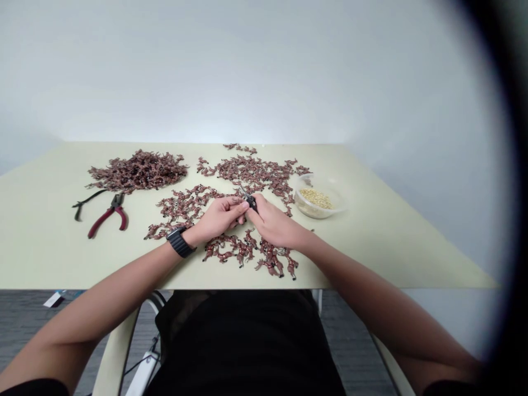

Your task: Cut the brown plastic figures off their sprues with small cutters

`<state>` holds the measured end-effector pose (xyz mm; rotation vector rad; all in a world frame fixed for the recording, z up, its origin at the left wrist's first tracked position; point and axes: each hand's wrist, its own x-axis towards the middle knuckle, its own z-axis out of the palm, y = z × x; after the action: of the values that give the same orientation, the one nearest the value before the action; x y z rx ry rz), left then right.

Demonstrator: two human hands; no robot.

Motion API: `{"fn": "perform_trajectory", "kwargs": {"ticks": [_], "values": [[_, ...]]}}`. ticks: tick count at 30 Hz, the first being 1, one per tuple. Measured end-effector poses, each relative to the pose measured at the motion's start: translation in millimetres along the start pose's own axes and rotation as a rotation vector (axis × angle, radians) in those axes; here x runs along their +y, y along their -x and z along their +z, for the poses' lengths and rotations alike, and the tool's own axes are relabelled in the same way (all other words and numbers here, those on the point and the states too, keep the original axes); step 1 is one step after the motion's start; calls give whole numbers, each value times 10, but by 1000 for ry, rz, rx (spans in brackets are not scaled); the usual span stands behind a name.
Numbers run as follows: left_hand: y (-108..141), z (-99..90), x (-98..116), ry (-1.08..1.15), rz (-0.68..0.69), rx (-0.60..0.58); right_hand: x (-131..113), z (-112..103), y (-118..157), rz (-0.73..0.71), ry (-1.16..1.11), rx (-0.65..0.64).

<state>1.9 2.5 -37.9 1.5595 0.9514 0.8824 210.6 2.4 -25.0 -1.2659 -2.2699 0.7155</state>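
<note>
A small black-handled hand tool with a thin silver tip (pixel 249 202) is held above the middle of the table, and everything else here is placed relative to it. The fingers of the right hand (pixel 273 224) are closed around the tool, with its dark body showing just past the fingertips. The left hand (pixel 218 217) is brought against it from the left, its fingers curled together, though whether anything is pinched between them cannot be told. A black segmented wristwatch (pixel 180 242) is worn on the left wrist. Small reddish-brown moulded animal-like figures (pixel 247 250) are scattered in loose clusters in front of, behind and to the left of the tool, some lying just below both hands. A dense heap of the same figures (pixel 138 171) is piled well to the left of the tool. Further left again, a pair of red-handled steel pliers (pixel 109 217) is laid open beside a thin black-handled implement (pixel 88 202), whose kind cannot be made out. To the right of the tool, a round clear plastic bowl (pixel 318 197) containing pale yellow grains (pixel 315 198) stands near the scattered figures. All of these rest on a pale cream-green tabletop (pixel 41 258), and a black shirt (pixel 243 341) is seen on the near side of the table, directly below the tool.
</note>
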Motion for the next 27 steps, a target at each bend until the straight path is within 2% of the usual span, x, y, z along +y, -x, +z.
{"fn": "perform_trajectory", "kwargs": {"ticks": [5,9,15,20,27], "values": [[-23,-7,11,69,56,51,69,-46,-55,73,48,147],[-38,-39,-12,-137,109,192,69,-54,-70,47,101,214],[-53,-69,-37,-247,142,240,16,-47,-40,-20,78,202],[-45,-62,-26,-236,154,242,3,-55,-28,-23,38,150],[-45,-57,-17,-215,159,244,6,-51,-29,-36,17,152]]}}
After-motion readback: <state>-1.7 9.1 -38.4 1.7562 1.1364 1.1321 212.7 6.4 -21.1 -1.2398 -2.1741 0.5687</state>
